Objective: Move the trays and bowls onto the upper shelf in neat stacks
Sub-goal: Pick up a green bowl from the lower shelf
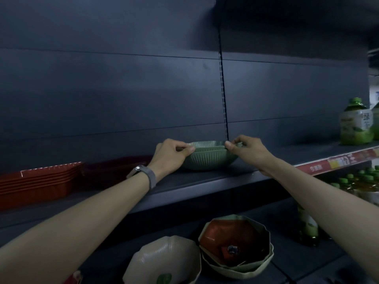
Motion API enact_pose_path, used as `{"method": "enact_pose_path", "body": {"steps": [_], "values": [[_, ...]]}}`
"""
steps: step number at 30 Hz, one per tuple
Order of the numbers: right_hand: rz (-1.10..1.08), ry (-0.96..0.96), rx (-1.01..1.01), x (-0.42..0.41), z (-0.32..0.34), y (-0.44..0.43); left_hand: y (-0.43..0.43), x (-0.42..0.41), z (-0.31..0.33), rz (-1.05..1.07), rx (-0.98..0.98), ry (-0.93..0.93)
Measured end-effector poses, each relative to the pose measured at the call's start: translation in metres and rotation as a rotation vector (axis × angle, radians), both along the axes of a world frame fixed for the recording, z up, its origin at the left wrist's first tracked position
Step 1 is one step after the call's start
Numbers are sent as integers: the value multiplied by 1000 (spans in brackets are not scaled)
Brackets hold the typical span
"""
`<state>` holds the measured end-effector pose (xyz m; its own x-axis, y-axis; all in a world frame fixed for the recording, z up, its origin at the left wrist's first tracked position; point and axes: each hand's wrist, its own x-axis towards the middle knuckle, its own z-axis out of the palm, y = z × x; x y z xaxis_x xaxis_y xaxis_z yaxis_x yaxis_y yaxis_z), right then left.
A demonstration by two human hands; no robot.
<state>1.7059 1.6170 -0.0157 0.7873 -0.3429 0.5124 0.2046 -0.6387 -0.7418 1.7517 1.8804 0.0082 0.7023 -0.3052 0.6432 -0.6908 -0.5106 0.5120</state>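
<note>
A small stack of green ribbed bowls [207, 158] sits on the dark upper shelf [205, 181]. My left hand [170, 155] pinches its left rim and my right hand [247, 149] pinches its right rim. Further left on the same shelf stands a stack of red trays [39, 183], with a darker red tray [114, 168] behind it. On the lower shelf lie a cream ribbed bowl [164, 261] and a stack of green bowls [238, 261] with a red bowl [227, 234] tilted inside.
Green-capped drink bottles [355, 124] stand on the upper shelf at far right, above a red price strip [336, 162]. More bottles [367, 185] fill the lower shelf on the right. A slotted upright [223, 95] runs down the dark back panel.
</note>
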Motion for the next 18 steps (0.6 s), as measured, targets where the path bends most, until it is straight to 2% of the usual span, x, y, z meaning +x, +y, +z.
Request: {"method": "enact_pose_path", "body": {"steps": [8, 18], "values": [[-23, -122, -178, -14, -5, 9, 2, -7, -3, 15, 174, 8], [-73, -153, -372, -34, -5, 31, 4, -19, 3, 49, 134, -43]]}}
